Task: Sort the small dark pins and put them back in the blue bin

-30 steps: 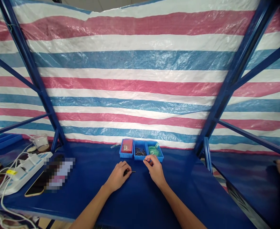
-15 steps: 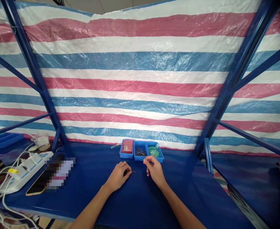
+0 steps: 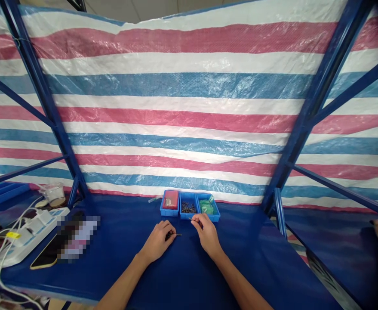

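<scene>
Right fingers near bin rim

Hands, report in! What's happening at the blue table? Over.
Left hand: gripping dark piece, thin tip poking out. Right hand: pinching small thin piece. Blue bins just beyond; phone off left.

Your thin rod looks metal; finish too small to tell. Your loose pcs.: dark metal, sl. shiny. Your bins: smooth plastic, semi-gloss. Your tabletop is smooth w/ low gloss; frame posts, painted metal, hi-gloss. Tarp: woven plastic, wrinkled, v. shiny. Power strip: smooth plastic.
</scene>
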